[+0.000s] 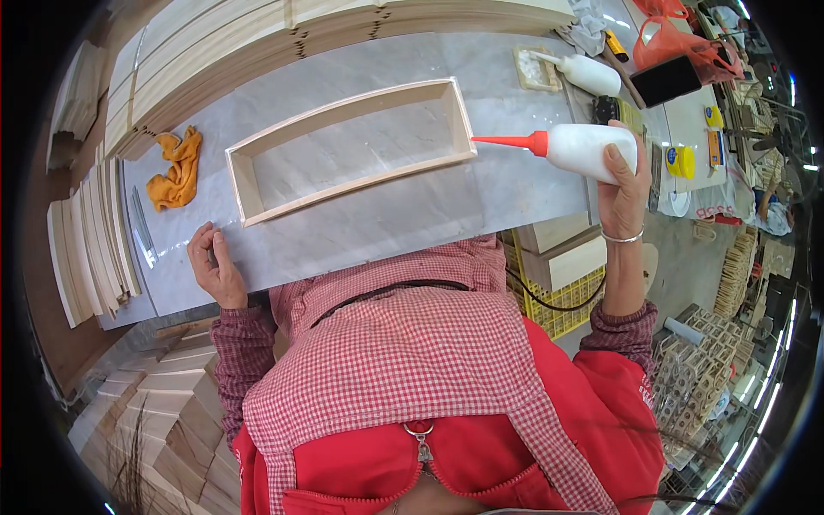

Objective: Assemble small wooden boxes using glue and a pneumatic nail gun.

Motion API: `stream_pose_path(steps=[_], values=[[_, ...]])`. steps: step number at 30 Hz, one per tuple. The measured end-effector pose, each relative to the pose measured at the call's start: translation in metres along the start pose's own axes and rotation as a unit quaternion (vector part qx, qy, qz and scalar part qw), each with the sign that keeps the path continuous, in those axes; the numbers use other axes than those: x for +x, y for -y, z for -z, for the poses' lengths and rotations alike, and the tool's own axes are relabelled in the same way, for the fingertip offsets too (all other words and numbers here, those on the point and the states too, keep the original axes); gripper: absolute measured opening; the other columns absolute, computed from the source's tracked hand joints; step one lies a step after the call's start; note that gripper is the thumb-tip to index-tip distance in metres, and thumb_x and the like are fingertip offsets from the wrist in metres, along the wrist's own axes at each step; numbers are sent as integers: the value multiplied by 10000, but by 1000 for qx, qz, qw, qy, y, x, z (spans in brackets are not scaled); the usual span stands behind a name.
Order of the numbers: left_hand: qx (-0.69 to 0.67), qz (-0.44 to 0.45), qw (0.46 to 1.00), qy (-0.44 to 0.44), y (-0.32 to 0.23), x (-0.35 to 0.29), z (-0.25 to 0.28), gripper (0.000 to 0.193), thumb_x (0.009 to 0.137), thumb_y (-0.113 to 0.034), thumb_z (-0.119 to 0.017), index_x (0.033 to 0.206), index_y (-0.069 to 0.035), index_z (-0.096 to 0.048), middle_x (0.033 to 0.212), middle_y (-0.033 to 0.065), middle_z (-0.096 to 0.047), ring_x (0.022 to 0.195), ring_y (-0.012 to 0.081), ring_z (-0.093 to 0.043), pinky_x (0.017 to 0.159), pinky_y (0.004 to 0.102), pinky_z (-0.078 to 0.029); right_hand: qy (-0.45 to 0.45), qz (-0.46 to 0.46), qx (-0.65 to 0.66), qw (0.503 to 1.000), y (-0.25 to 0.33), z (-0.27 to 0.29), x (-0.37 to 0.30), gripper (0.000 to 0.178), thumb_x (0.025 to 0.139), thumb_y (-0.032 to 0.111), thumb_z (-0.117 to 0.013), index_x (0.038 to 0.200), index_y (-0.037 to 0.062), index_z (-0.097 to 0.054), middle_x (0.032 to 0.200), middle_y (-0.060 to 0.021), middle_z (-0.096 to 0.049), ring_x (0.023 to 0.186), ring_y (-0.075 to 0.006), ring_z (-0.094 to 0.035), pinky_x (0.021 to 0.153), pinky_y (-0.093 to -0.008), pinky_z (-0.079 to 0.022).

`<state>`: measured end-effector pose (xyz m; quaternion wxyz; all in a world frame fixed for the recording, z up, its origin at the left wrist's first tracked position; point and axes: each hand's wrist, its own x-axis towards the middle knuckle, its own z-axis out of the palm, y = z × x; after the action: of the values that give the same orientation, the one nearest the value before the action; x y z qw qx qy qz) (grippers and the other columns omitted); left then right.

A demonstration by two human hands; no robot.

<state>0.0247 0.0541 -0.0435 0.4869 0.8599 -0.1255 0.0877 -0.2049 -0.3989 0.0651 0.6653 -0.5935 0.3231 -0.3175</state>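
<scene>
My right hand (625, 184) is wrapped round a white squeeze glue bottle (566, 148) with a long red nozzle, held sideways. The nozzle tip points left and reaches the right end of a rectangular wooden frame (343, 190); whether it touches the wood, I cannot tell. This pale, open frame lies on the grey marbled tabletop (386, 227), its surface showing through the middle. At the table's near edge, left of the frame, my left hand (216, 264) rests with its fingers curled in and nothing seen in them.
An orange cloth (176, 167) lies at the left. Stacked wooden boards (223, 64) line the far side, with more boards (90, 240) at the left. A second glue bottle (590, 75) and a dark phone (665, 81) are far right. A yellow crate (562, 318) stands below the table.
</scene>
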Motion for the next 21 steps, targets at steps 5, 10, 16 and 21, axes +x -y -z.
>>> stream_pose_path(steps=[5,10,16,21], values=[[-5,-3,1000,-5,0,-1,2,94,909,-102,-541,947,-29,-586,1125,96,-544,1036,216,-514,923,326,-413,2,6,0,1000,0,1,-17,428,810,83,-660,1206,25,-508,1100,-105,-532,961,-194,-516,864,-281,-441],[14,-24,999,-29,-6,0,1,76,882,-66,-553,932,-24,-592,1085,97,-568,991,214,-529,886,311,-428,32,-11,25,999,3,-44,-33,438,811,118,-660,1210,29,-504,1106,-102,-524,964,-197,-513,854,-287,-442],[-4,-46,998,-54,-7,2,0,95,832,-48,-585,924,-34,-603,1048,96,-590,951,216,-550,847,302,-442,162,-37,-18,986,-9,-148,-44,512,811,215,-632,1255,20,-466,1128,-132,-499,964,-219,-514,863,-301,-437],[-15,-49,997,-66,0,0,4,106,818,-52,-599,922,-38,-606,1041,101,-592,949,221,-558,844,302,-446,225,-24,-53,973,-14,-207,-54,494,813,204,-636,1246,28,-476,1102,-123,-506,960,-209,-511,854,-287,-431]])
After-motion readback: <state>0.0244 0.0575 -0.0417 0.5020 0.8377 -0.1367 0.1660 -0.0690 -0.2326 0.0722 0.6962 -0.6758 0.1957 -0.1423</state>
